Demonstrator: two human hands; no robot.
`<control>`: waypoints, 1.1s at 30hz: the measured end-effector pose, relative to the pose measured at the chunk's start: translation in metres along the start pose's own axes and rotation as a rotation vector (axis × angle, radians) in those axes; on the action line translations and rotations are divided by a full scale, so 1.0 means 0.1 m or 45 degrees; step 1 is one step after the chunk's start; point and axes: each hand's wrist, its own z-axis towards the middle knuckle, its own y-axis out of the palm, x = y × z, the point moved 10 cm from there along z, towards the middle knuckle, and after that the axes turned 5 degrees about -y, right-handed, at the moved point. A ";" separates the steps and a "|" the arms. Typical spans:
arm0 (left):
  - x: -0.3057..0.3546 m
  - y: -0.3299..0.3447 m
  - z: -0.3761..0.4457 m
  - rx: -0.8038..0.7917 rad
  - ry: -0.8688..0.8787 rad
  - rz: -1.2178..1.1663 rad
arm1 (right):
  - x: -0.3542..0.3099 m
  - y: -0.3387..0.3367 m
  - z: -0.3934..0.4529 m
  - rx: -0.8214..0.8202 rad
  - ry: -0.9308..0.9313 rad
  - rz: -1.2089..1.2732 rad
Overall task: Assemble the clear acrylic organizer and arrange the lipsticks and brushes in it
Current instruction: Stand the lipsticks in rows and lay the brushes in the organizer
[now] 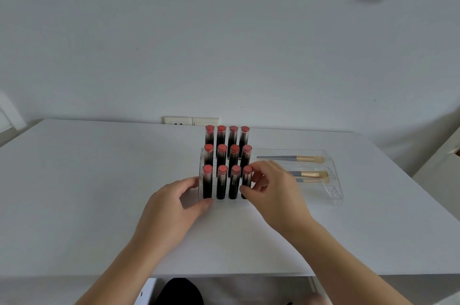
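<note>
Lipsticks [227, 162], twelve upright in clear organizer [333, 180] between both hands, brushes [293, 158] beyond right hand [271, 187], which apparently pinches the nearest tube; left hand [179, 201] grips the rack's corner; a nudge could topple neighbours.

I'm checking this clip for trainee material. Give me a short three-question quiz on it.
1. How many lipsticks stand in the organizer?
2. True or false: the brushes stand upright.
3. Which hand pinches the front-right lipstick? A) left hand B) right hand

Key: 1. Twelve, in three rows of four. 2. False, they lie flat. 3. B; the left hand holds the organizer's front left corner.
</note>
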 end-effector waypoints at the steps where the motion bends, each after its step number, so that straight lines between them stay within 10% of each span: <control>1: 0.00 0.00 0.00 0.000 0.000 0.003 | 0.01 0.00 0.00 0.000 0.007 -0.021; 33: 0.05 -0.02 -0.01 0.014 -0.005 0.009 | 0.32 -0.62 0.03 -0.109 0.087 -0.215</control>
